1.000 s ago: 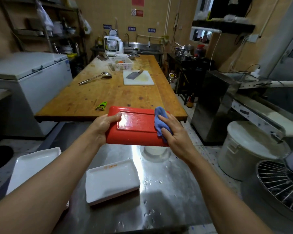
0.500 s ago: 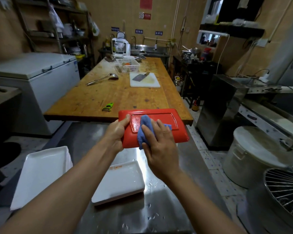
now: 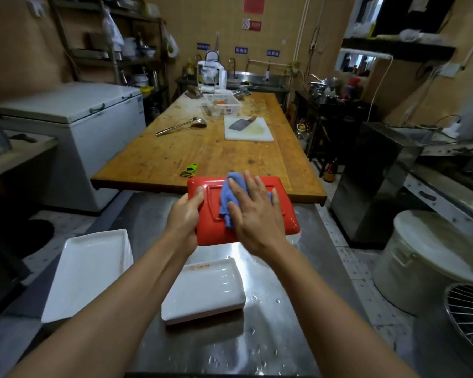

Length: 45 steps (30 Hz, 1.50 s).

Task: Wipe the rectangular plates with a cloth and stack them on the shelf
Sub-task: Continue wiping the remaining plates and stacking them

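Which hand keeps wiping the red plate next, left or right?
Right. The right hand lies flat on the blue cloth, pressing it to the red plate. The left hand grips the plate's left edge and is holding it up.

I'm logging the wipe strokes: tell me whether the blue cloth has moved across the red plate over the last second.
Yes. The blue cloth went from the red plate's right edge leftward to its middle, nearer the left hand; the right hand presses it flat.

Red plate (image 3: 257,236), blue cloth (image 3: 230,197), two white plates (image 3: 202,290), green peeler (image 3: 189,169).
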Tool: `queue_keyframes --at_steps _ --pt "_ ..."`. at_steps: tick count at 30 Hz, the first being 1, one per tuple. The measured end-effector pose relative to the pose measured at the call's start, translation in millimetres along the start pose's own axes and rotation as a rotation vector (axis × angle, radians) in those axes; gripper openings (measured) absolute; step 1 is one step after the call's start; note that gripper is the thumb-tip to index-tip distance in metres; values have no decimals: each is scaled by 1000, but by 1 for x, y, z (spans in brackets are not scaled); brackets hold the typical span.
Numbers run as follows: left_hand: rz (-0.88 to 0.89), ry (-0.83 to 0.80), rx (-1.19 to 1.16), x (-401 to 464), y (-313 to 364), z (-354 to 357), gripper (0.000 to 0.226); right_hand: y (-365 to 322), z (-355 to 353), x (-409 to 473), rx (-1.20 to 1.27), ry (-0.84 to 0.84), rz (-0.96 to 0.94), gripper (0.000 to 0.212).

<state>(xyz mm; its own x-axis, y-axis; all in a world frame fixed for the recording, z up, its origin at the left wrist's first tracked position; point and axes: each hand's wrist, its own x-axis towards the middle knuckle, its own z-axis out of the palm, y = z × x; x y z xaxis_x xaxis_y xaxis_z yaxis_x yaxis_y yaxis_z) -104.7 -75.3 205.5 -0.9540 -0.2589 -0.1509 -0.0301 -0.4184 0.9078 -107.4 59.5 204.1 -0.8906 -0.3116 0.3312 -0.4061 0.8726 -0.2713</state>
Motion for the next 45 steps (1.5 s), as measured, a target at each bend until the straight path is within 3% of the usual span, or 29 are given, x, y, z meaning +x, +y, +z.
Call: queue_keyframes --at_steps 6,12,14,17,22,26,32,34,37,41,45 --pt "-5 72 -55 5 0 -23 17 36 1 9 167 3 174 50" --pt "-62 134 -89 11 4 -48 18 25 20 -9 459 166 266 48" --pt "-77 171 -97 13 3 -57 19 15 31 -17 483 196 236 53" --pt "-108 237 -114 13 -1 -66 28 -9 49 -21 313 228 126 66" --pt "-170 265 -121 7 2 -81 46 -62 69 -23 180 261 -103 59" --pt "-156 300 -120 -1 12 -107 47 -67 72 -20 237 259 -184 59" --pt "-82 391 -94 -19 27 -152 33 -70 78 -7 545 160 -45 66" --pt "-47 419 -89 -26 33 -167 25 -72 80 -2 661 112 49 54" --pt "34 451 -48 -39 44 -185 17 -77 89 4 644 20 133 26" --pt "262 451 128 -50 64 -203 18 -92 86 7 642 10 86 27" --pt "588 439 842 -53 75 -220 20 -114 78 4 736 -5 57 27"
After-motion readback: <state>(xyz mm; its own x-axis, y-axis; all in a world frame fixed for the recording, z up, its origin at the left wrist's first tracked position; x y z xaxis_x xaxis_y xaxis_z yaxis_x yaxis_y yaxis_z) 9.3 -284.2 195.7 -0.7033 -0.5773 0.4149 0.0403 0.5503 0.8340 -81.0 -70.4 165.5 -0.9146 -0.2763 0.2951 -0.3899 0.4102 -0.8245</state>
